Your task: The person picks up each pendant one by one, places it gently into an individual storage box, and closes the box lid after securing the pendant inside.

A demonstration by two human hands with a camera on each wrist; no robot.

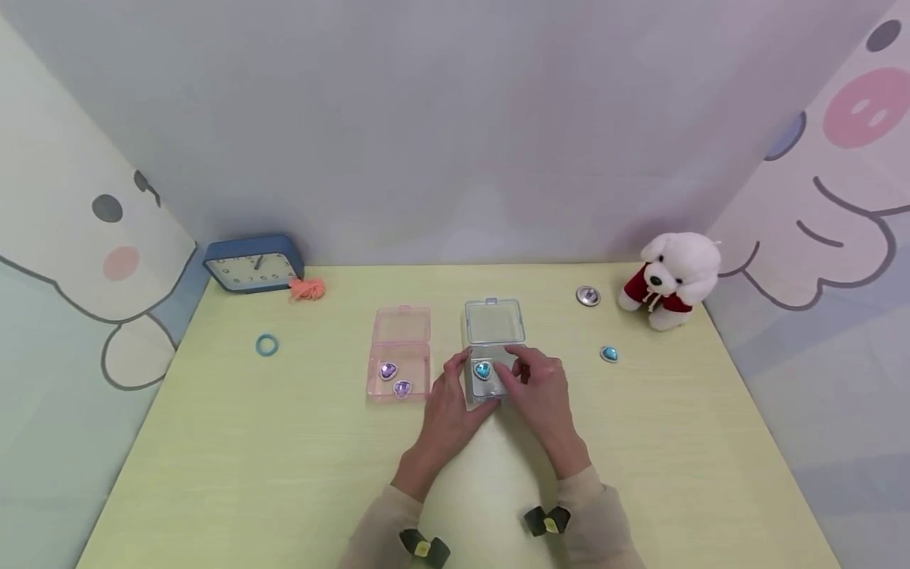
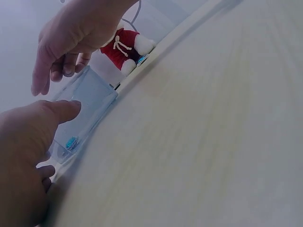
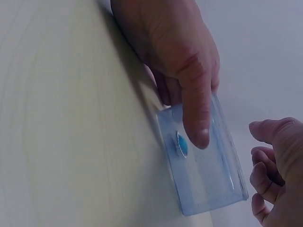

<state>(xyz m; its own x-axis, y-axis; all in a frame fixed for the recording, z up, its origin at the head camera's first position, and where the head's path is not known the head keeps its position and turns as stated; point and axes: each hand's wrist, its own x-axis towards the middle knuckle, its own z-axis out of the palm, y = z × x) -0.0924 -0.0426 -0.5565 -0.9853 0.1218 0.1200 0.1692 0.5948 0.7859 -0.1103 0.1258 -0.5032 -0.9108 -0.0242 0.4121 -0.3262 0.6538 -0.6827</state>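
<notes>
In the head view, a clear blue plastic box (image 1: 495,322) lies with its lid open. One heart-shaped turquoise gem (image 1: 483,371) with a silvery border sits in the left part of its base. My left hand (image 1: 446,411) holds the base, fingers along the left side and thumb across the front. Over the right part of the base hovers my right hand (image 1: 543,391), fingers loosely bent. Both wrist views show nothing between them. To the left, an open pink box (image 1: 402,325) contains two purple heart gems, one (image 1: 387,371) behind the other (image 1: 403,388).
Another turquoise gem (image 1: 609,354) lies to the right, with a round silvery piece (image 1: 588,295) behind it. A white plush dog (image 1: 668,276) sits at the back right. At the left are a blue clock (image 1: 254,265), orange yarn (image 1: 307,289) and a blue ring (image 1: 259,352).
</notes>
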